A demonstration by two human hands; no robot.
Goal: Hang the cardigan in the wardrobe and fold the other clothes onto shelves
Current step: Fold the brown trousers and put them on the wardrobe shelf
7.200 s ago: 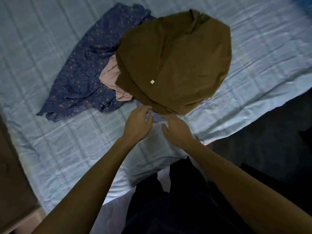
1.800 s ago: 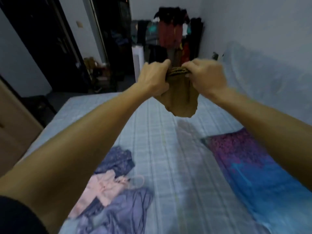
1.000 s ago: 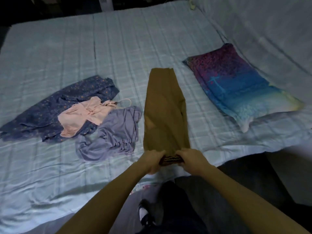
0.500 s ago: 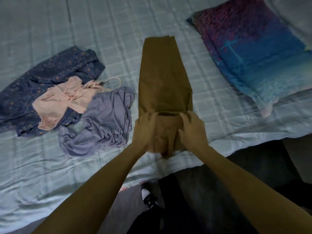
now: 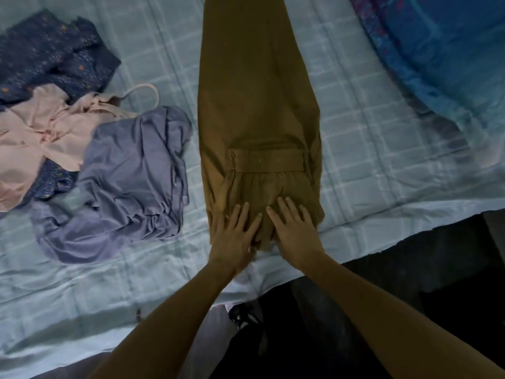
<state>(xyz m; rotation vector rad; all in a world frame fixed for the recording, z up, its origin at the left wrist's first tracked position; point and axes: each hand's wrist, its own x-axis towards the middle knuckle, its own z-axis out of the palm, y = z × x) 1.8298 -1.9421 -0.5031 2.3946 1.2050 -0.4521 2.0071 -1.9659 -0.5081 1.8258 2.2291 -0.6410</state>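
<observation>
Bed: pale blue checked bedsheet (image 5: 369, 138).
Garment: long olive-brown cloth garment (image 5: 254, 86), lengthwise on bedsheet, near end folded over.
Left hand (image 5: 235, 236): fingers straight, flat on fold.
Right hand (image 5: 296, 231): fingers straight, flat on fold.

Matt brown cloth trousers (image 5: 257, 105) on smooth checked bedsheet (image 5: 369, 138)

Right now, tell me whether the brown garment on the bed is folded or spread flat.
Partly folded: the brown garment lies in a long narrow strip, its near end turned back with the waistband on top.
</observation>
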